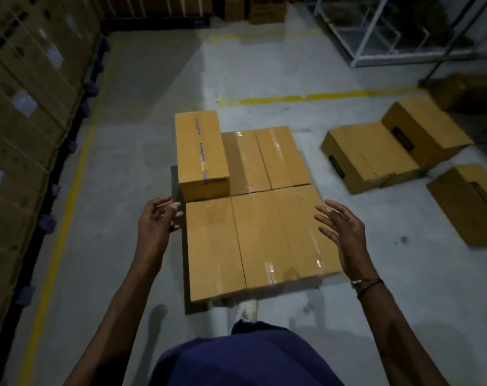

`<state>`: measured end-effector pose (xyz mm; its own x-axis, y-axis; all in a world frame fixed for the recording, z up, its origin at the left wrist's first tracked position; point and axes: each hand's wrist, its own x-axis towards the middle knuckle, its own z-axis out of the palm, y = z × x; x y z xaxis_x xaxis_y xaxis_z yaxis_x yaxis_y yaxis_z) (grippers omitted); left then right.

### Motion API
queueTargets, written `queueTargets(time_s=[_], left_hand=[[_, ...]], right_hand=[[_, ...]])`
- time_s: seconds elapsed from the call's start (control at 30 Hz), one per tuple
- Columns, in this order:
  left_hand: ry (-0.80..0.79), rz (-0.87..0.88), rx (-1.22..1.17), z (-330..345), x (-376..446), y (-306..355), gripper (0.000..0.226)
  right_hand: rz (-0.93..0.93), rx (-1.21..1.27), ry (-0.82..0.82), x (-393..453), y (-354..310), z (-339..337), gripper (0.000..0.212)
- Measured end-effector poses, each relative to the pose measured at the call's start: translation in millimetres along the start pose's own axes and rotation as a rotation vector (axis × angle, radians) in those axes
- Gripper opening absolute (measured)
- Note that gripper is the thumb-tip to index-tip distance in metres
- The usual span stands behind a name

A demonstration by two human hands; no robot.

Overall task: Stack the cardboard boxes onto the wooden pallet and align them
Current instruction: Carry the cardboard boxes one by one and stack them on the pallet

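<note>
A flat layer of taped cardboard boxes [260, 232] covers the wooden pallet [178, 188], of which only a dark sliver shows at the left and front edges. One more box [200, 151] lies on top of the layer at its far left corner. My left hand [157, 218] hovers just off the layer's left side, fingers apart, holding nothing. My right hand [341, 232] floats over the layer's right edge, also open and empty. Three loose boxes [370, 160] lie on the floor to the right.
Tall stacks of strapped cartons [22, 107] line the left side behind a yellow floor line [61, 218]. A white metal rack [390, 37] stands at the back right. Another floor box [470, 201] lies at the right edge. My shoe [248, 310] touches the pallet's front.
</note>
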<state>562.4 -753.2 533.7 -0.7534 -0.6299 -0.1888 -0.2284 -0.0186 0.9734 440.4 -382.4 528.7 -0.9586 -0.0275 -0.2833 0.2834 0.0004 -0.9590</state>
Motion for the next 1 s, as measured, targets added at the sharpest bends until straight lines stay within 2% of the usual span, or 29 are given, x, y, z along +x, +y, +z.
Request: queueTargets(time_s=[0.17, 0.47, 0.7, 1.0], left_hand=[[-0.143, -0.021, -0.027, 24, -56, -16, 0.027], [-0.428, -0.044, -0.073, 127, -153, -7, 0.02], [-0.59, -0.035, -0.053, 232, -217, 9, 0.02], [-0.713, -0.013, -0.053, 418, -295, 13, 0.016]], right_hand=[[-0.04, 0.05, 0.166, -91, 14, -61, 0.034], [-0.099, 0.086, 0.447, -219, 22, -179, 0.031], [-0.114, 0.18, 0.636, -248, 25, -285, 0.026], [-0.14, 0.246, 0.787, -253, 38, -460, 0.025]])
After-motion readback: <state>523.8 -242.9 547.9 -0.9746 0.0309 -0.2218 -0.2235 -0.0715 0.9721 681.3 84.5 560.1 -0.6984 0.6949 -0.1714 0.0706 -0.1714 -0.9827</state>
